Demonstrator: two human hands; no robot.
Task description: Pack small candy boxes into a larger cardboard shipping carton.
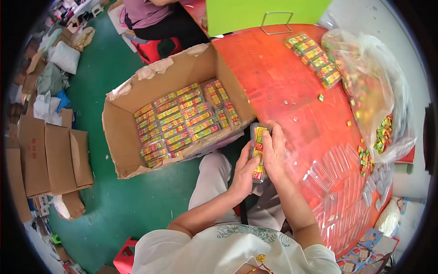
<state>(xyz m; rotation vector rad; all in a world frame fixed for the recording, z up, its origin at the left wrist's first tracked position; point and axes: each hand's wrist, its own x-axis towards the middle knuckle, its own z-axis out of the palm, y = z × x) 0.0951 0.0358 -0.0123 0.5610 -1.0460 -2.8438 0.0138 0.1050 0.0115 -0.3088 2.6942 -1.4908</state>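
Note:
A clear plastic case (258, 147) with a row of small yellow, red and green pieces is held between both hands at the table's near left edge. My left hand (242, 174) grips it from the left, its thumb lying over the pieces. From the right, my right hand (274, 153) closes on it, fingers along its upper end and side. Left of the hands stands an open cardboard box (119, 137), where similar filled cases (173, 123) lie packed in rows.
The red table (273, 64) carries more filled cases (315, 59), a clear bag (365, 77) of small coloured pieces, loose pieces (365, 160) and rows of empty plastic cases (340, 196). A green panel (255, 13) stands behind. Another person (148, 20) sits beyond the box; cartons (50, 155) line the left.

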